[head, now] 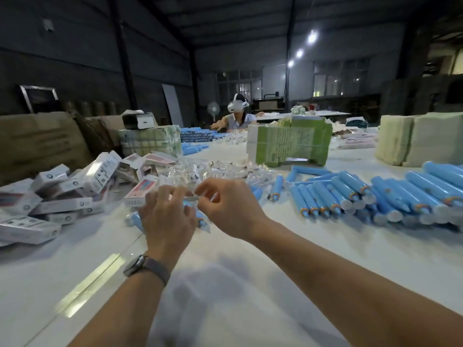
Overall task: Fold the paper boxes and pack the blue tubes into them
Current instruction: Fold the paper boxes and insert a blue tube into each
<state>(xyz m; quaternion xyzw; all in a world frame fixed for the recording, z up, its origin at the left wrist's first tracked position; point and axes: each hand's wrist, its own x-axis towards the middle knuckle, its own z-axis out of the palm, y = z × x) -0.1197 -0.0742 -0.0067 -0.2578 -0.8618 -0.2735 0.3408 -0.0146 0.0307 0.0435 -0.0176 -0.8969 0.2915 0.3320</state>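
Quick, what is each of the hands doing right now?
Left hand: fingers curled over clear plastic-wrapped blue tubes; grip unclear.
Right hand: pinching the clear plastic wrapping.

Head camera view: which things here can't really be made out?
- Blue tubes under the hands: mostly hidden by the left hand and right hand.
- What the right hand pinches: clear and too small to name.
- Print on the white boxes: too small and blurred.
- Text on the green bundle: blurred.
- Pile of tubes at right: cut off by the frame edge.
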